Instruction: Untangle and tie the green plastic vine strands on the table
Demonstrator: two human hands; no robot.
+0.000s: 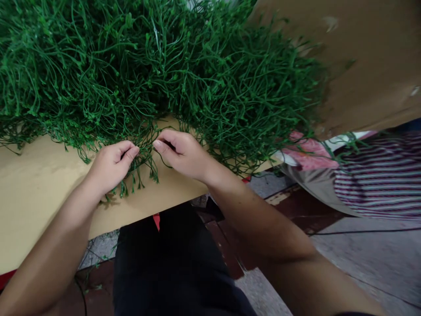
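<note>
A big heap of green plastic plant stems (pixel 184 70) spreads over the table, its thin strands tangled and tipped with small buds. At the heap's near edge my left hand (pixel 115 164) is closed in a pinch on some of the green stems, which hang down below its fingers. Just to the right, my right hand (pixel 180 153) pinches with thumb and forefinger together at the same strands. Only a small gap parts the two hands. What exactly lies between the right fingertips is too small to make out.
The tan tabletop (pixel 42 175) runs along the front, its edge close to my dark-clothed legs (pixel 171 263). A brown board (pixel 371 57) stands at the upper right. Striped cloth (pixel 378 175) and a pink cloth (pixel 311 153) are at the right. Cables cross the tiled floor (pixel 378 259).
</note>
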